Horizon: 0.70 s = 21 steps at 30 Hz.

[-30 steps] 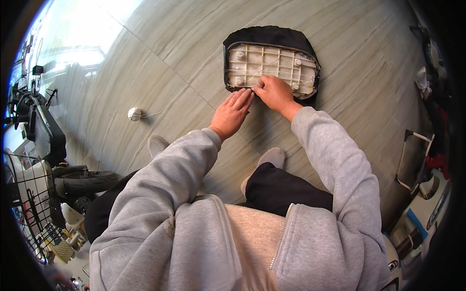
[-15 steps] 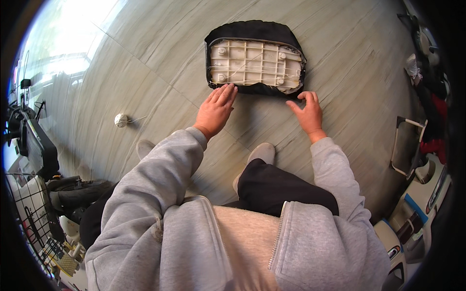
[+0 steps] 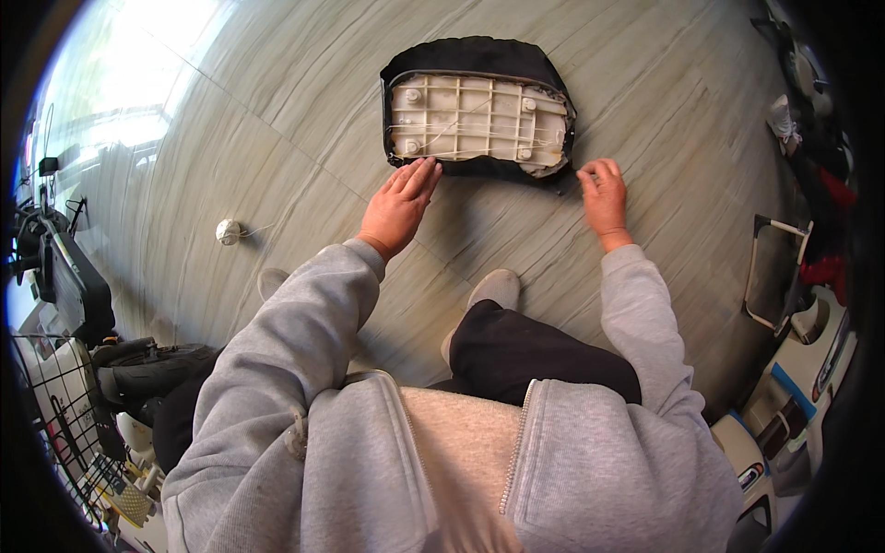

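Note:
A vehicle seat (image 3: 475, 115) lies upside down on the grey tiled floor, its ribbed white plastic underside up and a black cover wrapped around its rim. My left hand (image 3: 398, 205) is flat and open, its fingertips touching the seat's near left edge. My right hand (image 3: 604, 195) hovers open just off the seat's near right corner, holding nothing. Both arms wear grey sleeves.
A small white round object (image 3: 228, 231) with a thin cord lies on the floor to the left. A scooter with a wire basket (image 3: 55, 405) stands at the left edge. More vehicle parts (image 3: 793, 304) crowd the right edge. My shoes (image 3: 493, 290) are below the seat.
Both hands left the seat's underside middle and spread apart, the right one moving out to the right corner, the left to the near left edge.

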Tool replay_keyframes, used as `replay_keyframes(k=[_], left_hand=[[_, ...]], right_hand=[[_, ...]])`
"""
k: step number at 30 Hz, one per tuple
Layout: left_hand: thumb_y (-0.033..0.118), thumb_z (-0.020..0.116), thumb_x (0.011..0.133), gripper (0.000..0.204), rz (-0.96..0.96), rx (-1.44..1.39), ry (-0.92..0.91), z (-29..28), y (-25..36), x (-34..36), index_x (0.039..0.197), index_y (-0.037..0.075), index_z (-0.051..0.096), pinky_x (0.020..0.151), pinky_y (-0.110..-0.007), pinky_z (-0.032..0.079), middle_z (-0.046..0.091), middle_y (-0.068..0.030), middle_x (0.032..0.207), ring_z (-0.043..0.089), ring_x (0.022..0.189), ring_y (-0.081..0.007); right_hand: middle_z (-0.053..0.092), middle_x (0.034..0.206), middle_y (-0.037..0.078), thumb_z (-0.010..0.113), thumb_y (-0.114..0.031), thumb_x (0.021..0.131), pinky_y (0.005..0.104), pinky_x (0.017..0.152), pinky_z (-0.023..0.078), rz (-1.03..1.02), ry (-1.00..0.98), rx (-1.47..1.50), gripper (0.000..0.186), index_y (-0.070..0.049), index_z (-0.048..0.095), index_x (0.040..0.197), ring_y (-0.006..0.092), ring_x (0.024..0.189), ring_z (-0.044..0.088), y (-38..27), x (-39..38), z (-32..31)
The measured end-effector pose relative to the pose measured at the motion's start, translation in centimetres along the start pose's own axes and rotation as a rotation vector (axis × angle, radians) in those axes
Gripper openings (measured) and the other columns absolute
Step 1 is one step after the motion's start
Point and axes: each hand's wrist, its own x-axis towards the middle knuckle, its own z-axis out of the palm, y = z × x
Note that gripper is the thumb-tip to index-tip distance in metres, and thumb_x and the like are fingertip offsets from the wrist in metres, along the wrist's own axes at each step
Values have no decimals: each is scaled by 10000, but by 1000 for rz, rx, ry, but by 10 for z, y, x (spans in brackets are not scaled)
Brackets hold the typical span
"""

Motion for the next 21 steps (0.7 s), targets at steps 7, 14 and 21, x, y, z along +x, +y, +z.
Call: replay_keyframes(k=[7,14,21], left_hand=[[147,624,876,571,-31,-37,7,-2,2,1,1423,71,482,1144,-382,362,457,-85,1478,446,1355,-241],[140,614,877,487,-34,-23,63,-6,2,9,1354,66,549,1068,-364,434,540,-71,1385,526,1264,-237],[124,585,879,441,-82,-46,136,-13,4,17,1320,132,585,895,-339,534,617,-21,1249,609,1121,-208]], right_hand=[[609,1029,108,715,-189,865,403,759,519,-232,-55,-23,218,-49,594,980,327,909,630,-57,4,15],[615,1055,169,732,-261,859,479,687,553,-56,-307,-351,391,-46,471,1054,400,843,667,-104,-8,51],[634,997,138,730,-133,836,437,741,528,48,-223,9,371,-63,489,1109,357,863,647,-92,-6,60]])
